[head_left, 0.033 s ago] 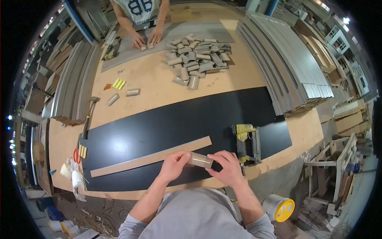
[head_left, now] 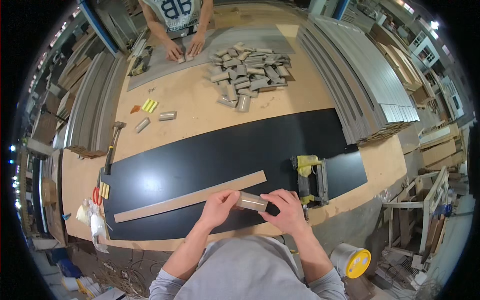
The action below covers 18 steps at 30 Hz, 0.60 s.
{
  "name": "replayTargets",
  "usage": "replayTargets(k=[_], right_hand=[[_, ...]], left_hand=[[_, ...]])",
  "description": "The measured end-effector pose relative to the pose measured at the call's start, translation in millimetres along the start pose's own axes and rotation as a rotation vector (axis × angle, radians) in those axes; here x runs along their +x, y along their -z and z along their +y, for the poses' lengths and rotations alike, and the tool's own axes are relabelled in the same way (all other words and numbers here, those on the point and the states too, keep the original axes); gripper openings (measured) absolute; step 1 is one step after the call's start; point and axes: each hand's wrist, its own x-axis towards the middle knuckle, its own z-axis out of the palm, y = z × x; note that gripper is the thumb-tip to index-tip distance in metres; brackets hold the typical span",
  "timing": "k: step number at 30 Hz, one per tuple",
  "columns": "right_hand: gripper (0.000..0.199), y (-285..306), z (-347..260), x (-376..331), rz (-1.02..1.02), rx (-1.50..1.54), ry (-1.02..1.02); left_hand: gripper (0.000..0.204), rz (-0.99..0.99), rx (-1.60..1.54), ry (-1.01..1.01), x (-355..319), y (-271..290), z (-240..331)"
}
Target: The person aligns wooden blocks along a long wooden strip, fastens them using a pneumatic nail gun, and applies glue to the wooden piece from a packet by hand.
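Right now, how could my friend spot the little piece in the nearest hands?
Find the long black board on the table. Above its near side, the left hand and right hand hold one small, shiny grey-brown piece. Similar pieces lie heaped beyond the board; only this one is between these hands.

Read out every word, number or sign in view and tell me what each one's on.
Co-worker's shirt: large dark lettering, which I won't copy out.
Wooden table: a dark scrawl, too small to read.
Yellow bucket lid: small marks, too blurred to read.
Held piece: no writing visible.
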Motion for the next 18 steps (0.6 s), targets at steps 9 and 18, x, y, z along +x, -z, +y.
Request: replayTargets(k=[9, 18], right_hand=[[0.055, -1.1, -13.1, -4.2, 0.057, -0.015, -0.033], [0.050, 24.3, 38.4, -8.4, 0.138, -0.127, -0.365]], left_hand=[[0.029, 0.054, 0.166, 0.055, -11.5, -4.5, 14.9], [0.057, 0.119, 0.978, -0.412, 18.8, 3.0, -10.0]])
